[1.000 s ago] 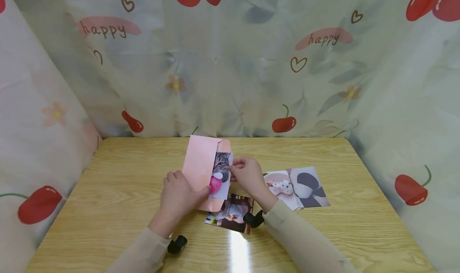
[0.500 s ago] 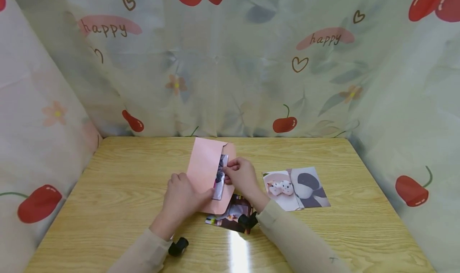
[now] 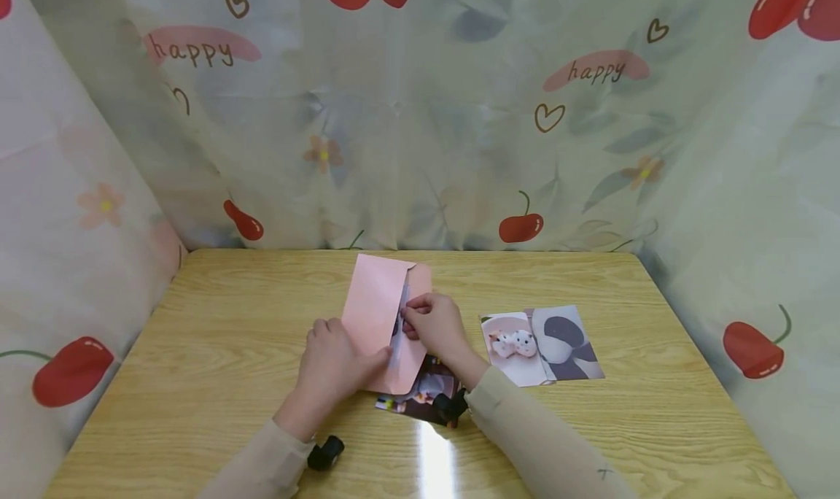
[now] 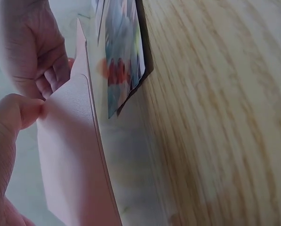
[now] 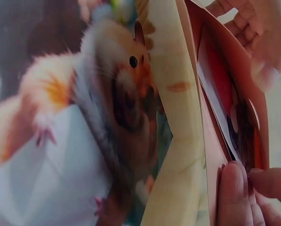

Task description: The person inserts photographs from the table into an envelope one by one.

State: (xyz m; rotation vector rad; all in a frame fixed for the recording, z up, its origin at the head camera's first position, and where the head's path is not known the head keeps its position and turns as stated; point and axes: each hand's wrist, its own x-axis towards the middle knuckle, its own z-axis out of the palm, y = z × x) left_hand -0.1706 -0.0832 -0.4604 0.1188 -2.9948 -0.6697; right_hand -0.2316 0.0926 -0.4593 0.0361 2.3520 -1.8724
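My left hand grips a pink envelope by its lower left side, thumb across the front near the mouth. The flap side faces right and stands open. A photo print of a cat sits inside, only a narrow strip showing at the mouth. My right hand pinches the print's outer edge at the opening, its fingertips right in the mouth. In the left wrist view the envelope stands tilted above the table, left thumb on its edge and the right hand behind it.
A photo of a small furry animal lies on the wooden table, partly under the envelope and right wrist. To the right lie two overlapping photos, one with spotted white shapes, one grey and white. A patterned curtain surrounds the table.
The cat print has slid left into the envelope, from mostly showing to a thin strip, with my right hand following it. The envelope has shifted slightly right. The table photos have stayed put.
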